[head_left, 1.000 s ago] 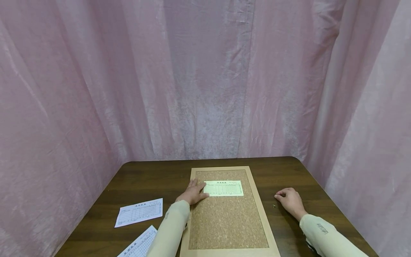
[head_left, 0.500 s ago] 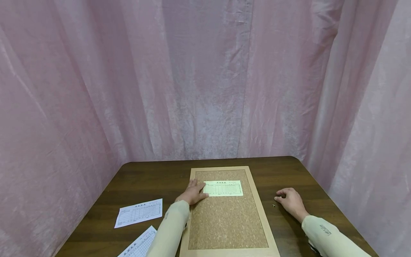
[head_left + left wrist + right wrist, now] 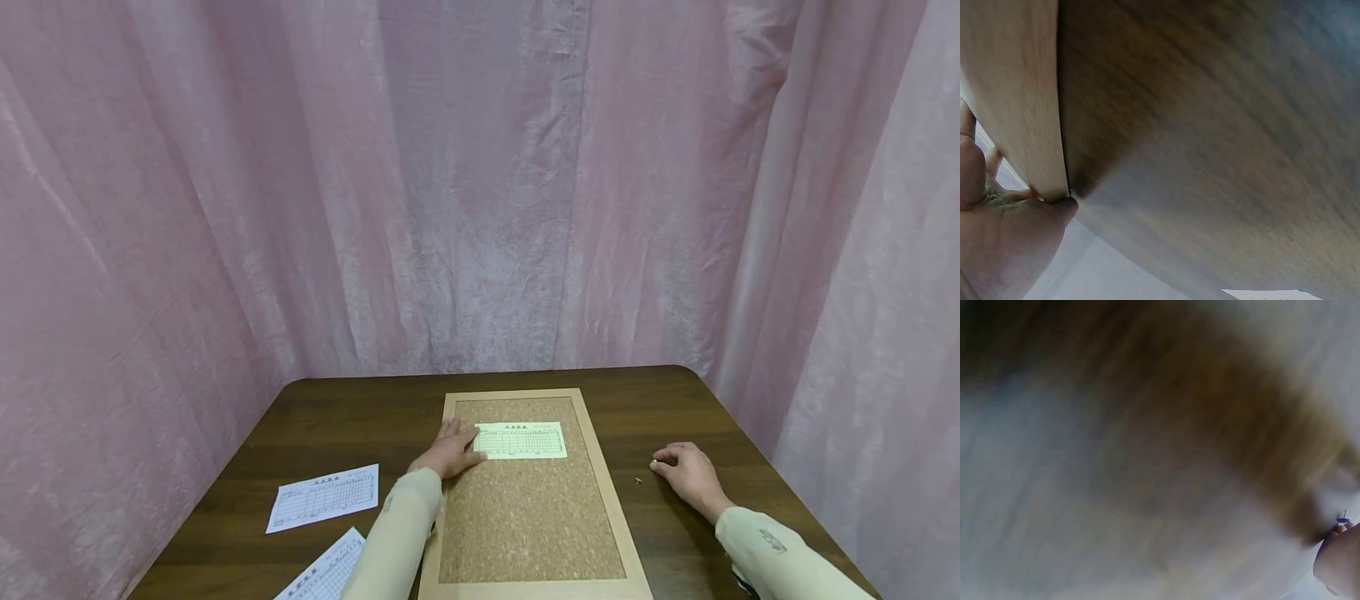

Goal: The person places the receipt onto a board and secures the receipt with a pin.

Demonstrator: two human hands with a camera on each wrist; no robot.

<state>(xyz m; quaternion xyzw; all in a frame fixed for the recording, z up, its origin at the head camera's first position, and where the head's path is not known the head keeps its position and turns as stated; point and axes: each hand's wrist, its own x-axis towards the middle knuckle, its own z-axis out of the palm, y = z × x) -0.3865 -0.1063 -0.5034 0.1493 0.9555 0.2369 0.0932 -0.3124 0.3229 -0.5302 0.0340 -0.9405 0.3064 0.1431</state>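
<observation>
My left grip (image 3: 447,454) lies spread, clasping nothing, the green slip (image 3: 520,440) touching its fingertips, the corkboard (image 3: 532,525) beneath; even pressure should keep the slip square. Farther right, my right grip (image 3: 688,477) pinches a tack (image 3: 1343,520), best kept point-away from skin. The right wrist view shows its purple head and pin; the head view, only a pale speck.

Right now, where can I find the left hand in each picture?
Head view: the left hand is below the middle, over the left edge of the cork board.
Left wrist view: the left hand is in the lower left corner, against the board's wooden frame.
Right wrist view: not in it; the right hand shows at the lower right edge.
Shared landmark: the brown table, blurry in the right wrist view.
</observation>
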